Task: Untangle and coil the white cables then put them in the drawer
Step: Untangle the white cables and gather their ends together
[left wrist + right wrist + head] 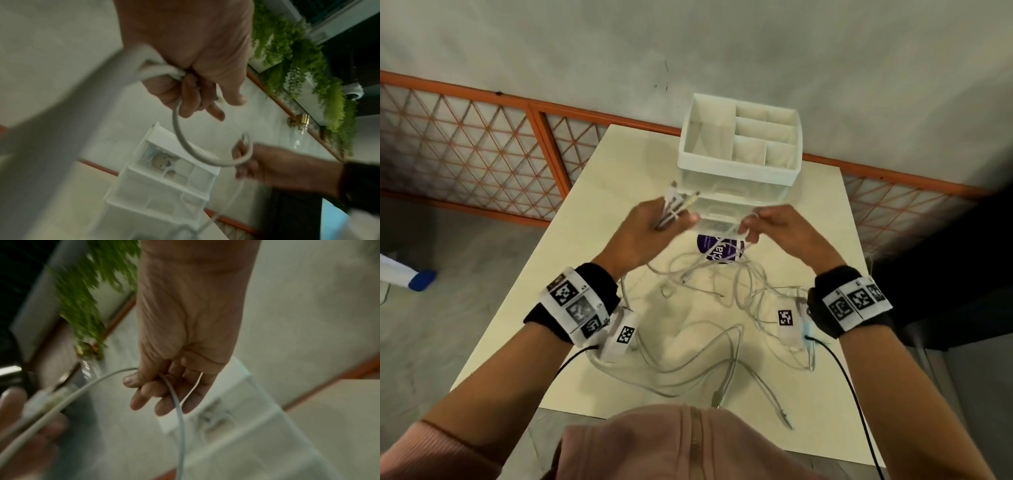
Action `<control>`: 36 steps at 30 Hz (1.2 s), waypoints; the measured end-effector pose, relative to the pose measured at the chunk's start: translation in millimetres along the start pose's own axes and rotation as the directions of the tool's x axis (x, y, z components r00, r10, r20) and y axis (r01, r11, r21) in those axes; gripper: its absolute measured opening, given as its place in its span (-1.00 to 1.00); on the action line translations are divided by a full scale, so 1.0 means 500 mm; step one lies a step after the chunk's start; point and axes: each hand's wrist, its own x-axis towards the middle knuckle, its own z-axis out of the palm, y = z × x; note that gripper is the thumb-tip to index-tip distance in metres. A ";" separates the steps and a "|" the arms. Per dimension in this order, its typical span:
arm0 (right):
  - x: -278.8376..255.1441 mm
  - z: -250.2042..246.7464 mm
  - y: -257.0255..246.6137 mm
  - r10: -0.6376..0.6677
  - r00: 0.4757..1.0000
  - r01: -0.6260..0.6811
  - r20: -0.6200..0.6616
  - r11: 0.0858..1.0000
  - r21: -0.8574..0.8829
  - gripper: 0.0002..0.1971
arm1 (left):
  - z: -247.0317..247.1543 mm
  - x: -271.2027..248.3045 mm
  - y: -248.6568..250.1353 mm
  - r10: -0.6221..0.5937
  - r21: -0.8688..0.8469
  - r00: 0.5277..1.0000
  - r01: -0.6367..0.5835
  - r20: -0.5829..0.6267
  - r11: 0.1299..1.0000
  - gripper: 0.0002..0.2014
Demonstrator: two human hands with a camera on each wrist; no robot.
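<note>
Several white cables [709,301] lie tangled on the cream table [599,192]. My left hand [654,226] is raised above the table and grips a bundle of cable ends [678,205], plugs sticking up past the fingers. In the left wrist view the left hand [191,94] has its fingers curled round the white cable [185,146]. My right hand [760,226] pinches a strand of the same cable, which arcs between both hands; the right wrist view shows that cable [176,402] running through the right hand [164,391]. The white drawer unit [739,171] stands just behind both hands.
The drawer unit's top tray [750,137] has several open compartments. A purple round label [717,248] lies under the cables. An orange lattice railing [482,144] runs behind the table. Black wrist-camera leads [852,394] trail off the near edge.
</note>
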 end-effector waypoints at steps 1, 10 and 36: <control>0.006 -0.005 -0.031 -0.032 0.999 0.032 -0.009 0.999 -0.020 -0.77 | 0.012 -0.005 0.003 -0.016 -0.035 0.998 0.018 0.068 0.999 -0.76; 0.003 -0.015 -0.058 -0.042 0.999 0.045 0.032 0.994 -0.095 -0.71 | -0.014 -0.003 0.017 -0.016 -0.095 0.971 -0.007 -0.237 0.995 -0.78; -0.067 -0.081 -0.185 -0.321 0.879 0.339 -0.353 0.941 -0.010 -0.84 | -0.013 -0.043 -0.145 -0.337 0.322 0.936 0.350 -0.098 0.880 -0.72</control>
